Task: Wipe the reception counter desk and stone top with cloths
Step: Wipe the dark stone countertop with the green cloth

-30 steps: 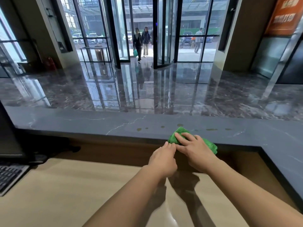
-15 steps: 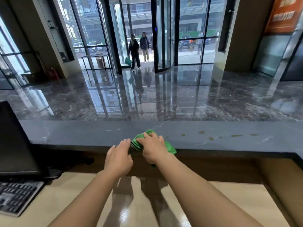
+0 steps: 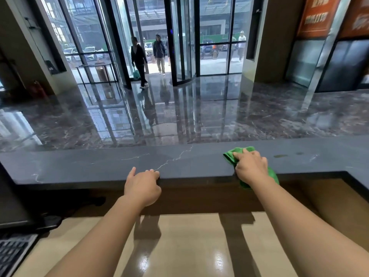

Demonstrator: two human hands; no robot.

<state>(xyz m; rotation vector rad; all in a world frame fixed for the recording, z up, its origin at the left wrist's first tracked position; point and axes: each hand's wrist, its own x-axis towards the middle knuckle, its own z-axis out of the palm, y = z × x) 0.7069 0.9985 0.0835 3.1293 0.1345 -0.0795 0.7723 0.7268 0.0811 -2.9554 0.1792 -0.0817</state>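
My right hand (image 3: 250, 168) clutches a crumpled green cloth (image 3: 236, 150) on the grey stone worktop (image 3: 99, 164).
My left hand (image 3: 142, 186) curls over its near edge; glossy marble lobby floor (image 3: 179, 116) and glass doors (image 3: 183, 37) lie beyond.

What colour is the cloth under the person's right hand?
Bright green; the head view shows the cloth bunched under the right hand on the stone top.
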